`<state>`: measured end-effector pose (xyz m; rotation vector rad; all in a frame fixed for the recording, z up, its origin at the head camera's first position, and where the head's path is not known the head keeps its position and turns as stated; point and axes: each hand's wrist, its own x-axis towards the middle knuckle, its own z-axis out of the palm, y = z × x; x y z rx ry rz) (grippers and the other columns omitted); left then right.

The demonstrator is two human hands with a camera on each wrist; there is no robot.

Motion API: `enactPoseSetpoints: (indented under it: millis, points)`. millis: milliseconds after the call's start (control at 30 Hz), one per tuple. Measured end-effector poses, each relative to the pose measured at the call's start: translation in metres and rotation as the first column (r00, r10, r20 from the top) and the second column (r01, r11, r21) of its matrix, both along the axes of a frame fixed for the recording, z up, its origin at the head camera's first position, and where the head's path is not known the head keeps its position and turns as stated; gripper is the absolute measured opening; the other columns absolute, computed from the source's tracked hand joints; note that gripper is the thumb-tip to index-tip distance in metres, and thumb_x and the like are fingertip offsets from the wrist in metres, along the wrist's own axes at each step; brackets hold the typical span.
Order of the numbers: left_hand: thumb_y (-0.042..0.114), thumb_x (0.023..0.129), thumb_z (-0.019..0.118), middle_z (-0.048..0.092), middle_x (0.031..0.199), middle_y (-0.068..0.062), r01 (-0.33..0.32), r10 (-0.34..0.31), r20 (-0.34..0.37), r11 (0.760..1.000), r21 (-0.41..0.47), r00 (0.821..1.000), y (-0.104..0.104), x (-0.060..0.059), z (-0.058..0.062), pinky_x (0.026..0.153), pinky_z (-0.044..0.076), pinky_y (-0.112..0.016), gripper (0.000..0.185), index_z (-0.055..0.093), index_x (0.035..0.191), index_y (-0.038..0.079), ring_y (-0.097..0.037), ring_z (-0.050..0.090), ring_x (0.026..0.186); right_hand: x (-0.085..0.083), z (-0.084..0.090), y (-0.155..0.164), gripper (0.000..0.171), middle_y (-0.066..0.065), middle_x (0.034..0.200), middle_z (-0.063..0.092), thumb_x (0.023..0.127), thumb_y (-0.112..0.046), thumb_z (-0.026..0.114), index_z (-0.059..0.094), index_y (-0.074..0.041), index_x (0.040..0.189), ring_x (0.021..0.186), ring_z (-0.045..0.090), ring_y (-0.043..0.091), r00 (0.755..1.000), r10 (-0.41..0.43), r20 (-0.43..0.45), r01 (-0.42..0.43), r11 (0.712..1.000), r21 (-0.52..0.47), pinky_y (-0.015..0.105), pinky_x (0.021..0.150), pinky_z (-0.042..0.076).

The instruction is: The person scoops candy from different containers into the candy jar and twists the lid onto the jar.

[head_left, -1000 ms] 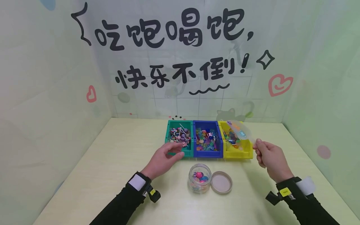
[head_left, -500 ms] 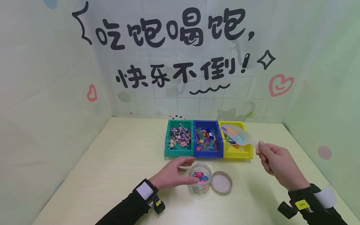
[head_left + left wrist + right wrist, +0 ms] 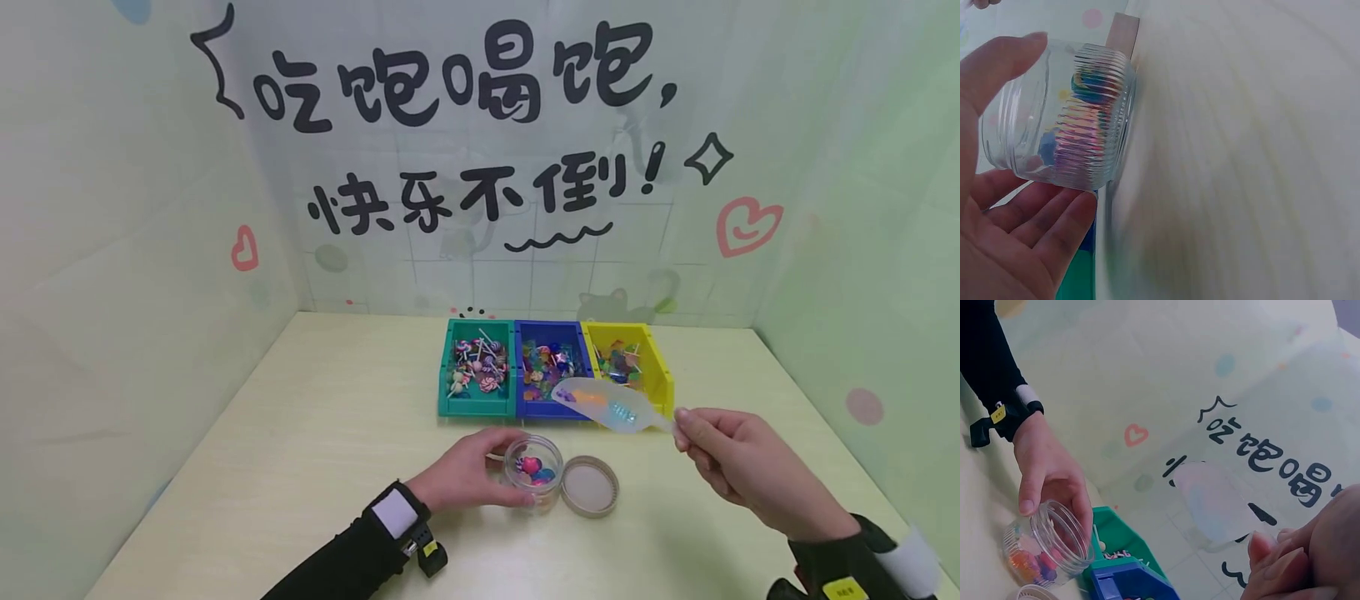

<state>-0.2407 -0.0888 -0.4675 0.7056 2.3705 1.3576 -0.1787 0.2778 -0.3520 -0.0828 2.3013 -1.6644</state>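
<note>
Your left hand (image 3: 468, 477) now cups the jar (image 3: 533, 473) at lower centre, while your right hand (image 3: 731, 467), pinching the loaded scoop (image 3: 603, 406), has swung it from the yellow bin (image 3: 660, 379) toward the jar, ready to tip in.

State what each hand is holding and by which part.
The left hand has its grip around the side of the open clear jar on the table. The right hand pinches the clear scoop by the end of its handle.

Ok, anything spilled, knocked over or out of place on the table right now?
Nothing stands out. The three bins sit in a tidy row, the jar stands upright in the left hand with its lid flat beside it, and the scoop in the right hand keeps its pieces. No loose pieces show.
</note>
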Motion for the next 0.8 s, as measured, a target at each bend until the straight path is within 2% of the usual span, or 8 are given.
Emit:
enactPoseSetpoints:
  millis: [267, 500, 633, 800]
  points:
    - [0.03, 0.086, 0.096, 0.069, 0.139, 0.001, 0.001, -0.001, 0.0, 1.0, 0.004, 1.0, -0.001, -0.001, -0.001, 0.112, 0.057, -0.037, 0.073, 0.063, 0.15, 0.017, -0.021, 0.065, 0.131, -0.001, 0.001, -0.006, 0.038, -0.005, 0.069, 0.044, 0.117, -0.039, 0.054, 0.066, -0.009, 0.096, 0.054, 0.029, 0.015, 0.993, 0.108, 0.051, -0.111, 0.992, 0.059, 0.029, 0.046, 0.024]
    - [0.031, 0.086, 0.096, 0.069, 0.139, 0.0, -0.004, 0.004, 0.0, 1.0, -0.007, 1.0, -0.001, 0.0, -0.001, 0.113, 0.057, -0.04, 0.075, 0.062, 0.151, 0.016, -0.022, 0.066, 0.131, -0.001, 0.004, -0.016, 0.04, -0.004, 0.069, 0.044, 0.115, -0.04, 0.059, 0.066, -0.005, 0.096, 0.053, 0.029, 0.015, 0.987, 0.132, 0.087, -0.14, 0.985, 0.102, 0.027, 0.046, 0.025]
    - [0.031, 0.086, 0.097, 0.07, 0.138, 0.0, -0.005, 0.005, -0.005, 1.0, -0.002, 1.0, -0.001, 0.0, -0.002, 0.113, 0.057, -0.04, 0.075, 0.062, 0.151, 0.016, -0.02, 0.066, 0.13, -0.001, 0.003, -0.019, 0.042, -0.004, 0.067, 0.043, 0.114, -0.039, 0.06, 0.067, -0.001, 0.098, 0.053, 0.029, 0.015, 0.987, 0.137, 0.087, -0.147, 0.982, 0.115, 0.027, 0.046, 0.024]
    - [0.029, 0.086, 0.097, 0.07, 0.137, 0.001, -0.005, 0.005, 0.002, 1.0, 0.015, 1.0, -0.001, 0.0, -0.001, 0.115, 0.056, -0.041, 0.075, 0.062, 0.151, 0.015, -0.02, 0.065, 0.13, -0.001, 0.003, -0.02, 0.041, -0.004, 0.066, 0.042, 0.114, -0.038, 0.06, 0.066, -0.001, 0.097, 0.053, 0.028, 0.015, 0.987, 0.141, 0.078, -0.15, 0.981, 0.12, 0.027, 0.045, 0.023]
